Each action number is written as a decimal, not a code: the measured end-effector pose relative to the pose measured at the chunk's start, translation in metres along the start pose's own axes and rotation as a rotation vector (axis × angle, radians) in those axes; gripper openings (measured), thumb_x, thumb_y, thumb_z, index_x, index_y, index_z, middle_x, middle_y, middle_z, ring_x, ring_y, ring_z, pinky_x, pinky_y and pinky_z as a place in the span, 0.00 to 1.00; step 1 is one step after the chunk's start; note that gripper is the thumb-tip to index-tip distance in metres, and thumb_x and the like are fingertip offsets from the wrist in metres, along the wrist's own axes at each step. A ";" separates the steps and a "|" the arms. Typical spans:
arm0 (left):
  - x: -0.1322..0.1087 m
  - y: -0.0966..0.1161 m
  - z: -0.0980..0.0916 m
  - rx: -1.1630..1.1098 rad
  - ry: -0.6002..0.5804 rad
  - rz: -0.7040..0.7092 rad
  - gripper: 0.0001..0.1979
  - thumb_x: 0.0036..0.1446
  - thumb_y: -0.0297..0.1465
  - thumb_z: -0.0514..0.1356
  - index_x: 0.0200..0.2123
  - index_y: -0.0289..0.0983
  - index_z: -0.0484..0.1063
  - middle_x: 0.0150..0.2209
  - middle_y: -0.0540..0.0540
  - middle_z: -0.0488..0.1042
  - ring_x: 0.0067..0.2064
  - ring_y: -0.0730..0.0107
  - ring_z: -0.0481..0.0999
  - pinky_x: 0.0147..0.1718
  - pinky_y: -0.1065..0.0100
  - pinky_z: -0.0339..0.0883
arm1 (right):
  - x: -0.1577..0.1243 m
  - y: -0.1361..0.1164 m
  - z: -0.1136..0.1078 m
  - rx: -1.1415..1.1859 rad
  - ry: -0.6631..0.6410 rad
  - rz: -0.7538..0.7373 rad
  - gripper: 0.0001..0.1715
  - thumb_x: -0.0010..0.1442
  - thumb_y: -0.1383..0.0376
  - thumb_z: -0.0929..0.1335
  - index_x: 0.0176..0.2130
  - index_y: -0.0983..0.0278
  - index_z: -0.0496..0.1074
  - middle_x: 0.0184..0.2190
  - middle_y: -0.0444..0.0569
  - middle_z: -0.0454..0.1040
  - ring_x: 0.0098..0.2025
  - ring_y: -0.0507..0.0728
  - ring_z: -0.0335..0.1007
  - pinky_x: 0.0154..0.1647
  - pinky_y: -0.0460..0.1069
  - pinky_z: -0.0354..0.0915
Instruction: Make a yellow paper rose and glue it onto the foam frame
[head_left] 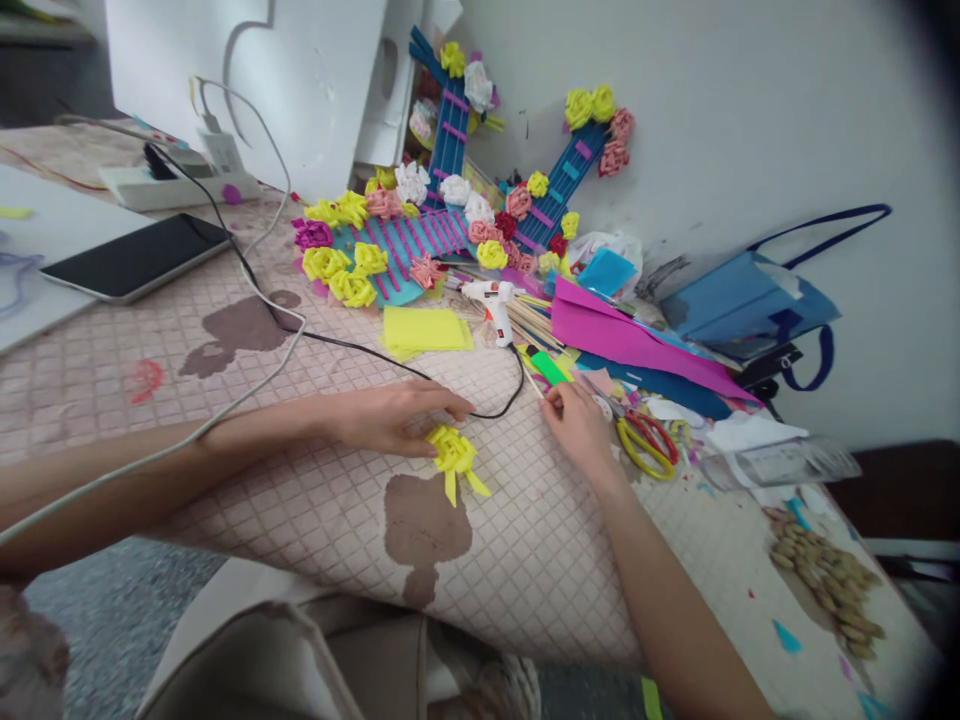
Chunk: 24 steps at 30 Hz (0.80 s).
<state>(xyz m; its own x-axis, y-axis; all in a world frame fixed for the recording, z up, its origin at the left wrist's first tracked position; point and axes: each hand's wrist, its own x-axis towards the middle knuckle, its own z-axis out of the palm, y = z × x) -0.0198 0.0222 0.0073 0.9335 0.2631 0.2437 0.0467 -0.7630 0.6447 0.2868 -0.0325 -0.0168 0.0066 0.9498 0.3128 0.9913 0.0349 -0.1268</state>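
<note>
My left hand [390,415] rests on the quilted table cover, its fingers closed on a small yellow foam flower [454,455] with loose strips hanging from it. My right hand [577,425] lies further right with fingers curled and pinched around the end of a thin wooden stick [534,380], beside a green strip [551,368]. A white glue gun [491,305] stands just beyond both hands, its black cord [420,372] running past my left fingers.
Blue foam racks with yellow, pink and white foam flowers [390,245] lean at the wall. Yellow foam sheets [426,330], magenta and blue sheets [622,335], yellow-red scissors [649,440], a blue bag [750,300], a phone [139,255], a power strip [172,180] and wooden clips [825,585] lie around.
</note>
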 end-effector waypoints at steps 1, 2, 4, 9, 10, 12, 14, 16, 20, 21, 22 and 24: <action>0.000 0.001 0.001 0.012 0.004 -0.002 0.24 0.55 0.28 0.60 0.55 0.37 0.61 0.50 0.40 0.70 0.51 0.62 0.70 0.51 0.62 0.64 | 0.000 0.000 0.000 -0.001 -0.002 0.002 0.06 0.58 0.65 0.62 0.29 0.62 0.64 0.30 0.49 0.70 0.35 0.58 0.67 0.34 0.50 0.59; 0.000 0.002 0.002 0.026 0.006 -0.009 0.24 0.55 0.27 0.60 0.55 0.37 0.61 0.50 0.40 0.70 0.51 0.61 0.70 0.50 0.62 0.64 | 0.000 -0.001 0.000 -0.001 -0.003 0.005 0.05 0.57 0.65 0.62 0.29 0.62 0.64 0.30 0.49 0.70 0.35 0.58 0.67 0.34 0.50 0.59; 0.001 0.003 0.004 0.051 0.008 -0.020 0.24 0.54 0.25 0.60 0.55 0.36 0.61 0.49 0.40 0.71 0.50 0.61 0.70 0.50 0.62 0.65 | 0.001 -0.001 -0.001 0.000 -0.006 0.010 0.05 0.57 0.66 0.62 0.29 0.62 0.64 0.30 0.49 0.71 0.35 0.58 0.67 0.34 0.50 0.59; -0.001 0.003 -0.001 0.033 -0.015 -0.002 0.28 0.52 0.25 0.62 0.57 0.38 0.59 0.52 0.40 0.69 0.53 0.61 0.68 0.51 0.61 0.63 | -0.001 0.005 -0.007 0.030 -0.011 0.027 0.04 0.55 0.66 0.62 0.29 0.62 0.64 0.29 0.50 0.71 0.33 0.58 0.67 0.35 0.51 0.59; -0.002 0.002 -0.002 0.031 -0.019 0.000 0.30 0.52 0.25 0.63 0.57 0.38 0.59 0.52 0.40 0.68 0.54 0.61 0.67 0.52 0.61 0.63 | -0.002 0.008 -0.010 0.044 -0.016 0.031 0.04 0.55 0.66 0.62 0.29 0.62 0.65 0.28 0.49 0.71 0.31 0.58 0.67 0.34 0.51 0.60; -0.002 0.000 -0.002 0.040 -0.023 0.004 0.31 0.51 0.27 0.64 0.58 0.38 0.58 0.53 0.39 0.68 0.54 0.60 0.67 0.52 0.61 0.63 | -0.005 0.013 -0.016 0.079 -0.031 0.039 0.04 0.55 0.66 0.62 0.30 0.62 0.65 0.26 0.48 0.71 0.29 0.56 0.68 0.33 0.50 0.60; -0.002 -0.001 0.000 0.057 -0.024 0.009 0.33 0.50 0.29 0.65 0.58 0.38 0.57 0.53 0.39 0.67 0.54 0.59 0.67 0.52 0.60 0.63 | -0.007 0.017 -0.023 0.118 -0.050 0.046 0.04 0.56 0.67 0.61 0.33 0.63 0.66 0.26 0.46 0.72 0.28 0.55 0.69 0.32 0.49 0.61; -0.002 0.000 0.003 0.085 -0.006 0.012 0.35 0.49 0.33 0.66 0.59 0.38 0.56 0.54 0.38 0.65 0.54 0.57 0.66 0.51 0.59 0.63 | -0.009 0.016 -0.030 0.196 -0.078 0.045 0.07 0.57 0.67 0.61 0.38 0.63 0.66 0.27 0.45 0.73 0.27 0.54 0.69 0.31 0.48 0.62; -0.001 0.008 0.011 0.167 0.036 -0.002 0.37 0.49 0.34 0.66 0.60 0.37 0.54 0.53 0.36 0.65 0.53 0.54 0.67 0.50 0.58 0.63 | -0.015 -0.009 -0.044 0.400 -0.135 -0.027 0.11 0.62 0.64 0.61 0.44 0.62 0.66 0.27 0.44 0.72 0.28 0.53 0.68 0.29 0.47 0.62; 0.000 0.010 0.012 0.183 0.043 -0.005 0.35 0.51 0.33 0.65 0.60 0.36 0.54 0.53 0.37 0.65 0.52 0.55 0.67 0.50 0.58 0.63 | -0.017 -0.018 -0.046 0.433 -0.141 -0.064 0.10 0.62 0.64 0.61 0.43 0.61 0.67 0.28 0.45 0.72 0.29 0.53 0.68 0.30 0.47 0.63; 0.000 0.011 0.013 0.195 0.048 -0.004 0.33 0.52 0.32 0.64 0.59 0.36 0.55 0.52 0.37 0.66 0.51 0.56 0.68 0.49 0.59 0.63 | -0.019 -0.028 -0.048 0.463 -0.151 -0.112 0.09 0.62 0.64 0.61 0.42 0.61 0.68 0.30 0.45 0.72 0.30 0.53 0.68 0.31 0.47 0.63; 0.001 0.012 0.015 0.209 0.071 0.005 0.30 0.54 0.30 0.61 0.59 0.36 0.56 0.49 0.38 0.68 0.49 0.58 0.69 0.48 0.60 0.64 | -0.026 -0.046 -0.050 0.510 -0.180 -0.221 0.07 0.63 0.67 0.61 0.39 0.62 0.68 0.33 0.47 0.71 0.34 0.53 0.68 0.35 0.47 0.64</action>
<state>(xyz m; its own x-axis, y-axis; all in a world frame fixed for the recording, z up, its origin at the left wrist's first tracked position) -0.0128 0.0041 0.0044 0.9068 0.2940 0.3021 0.1212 -0.8682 0.4812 0.2473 -0.0742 0.0276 -0.2597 0.9392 0.2247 0.7777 0.3413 -0.5279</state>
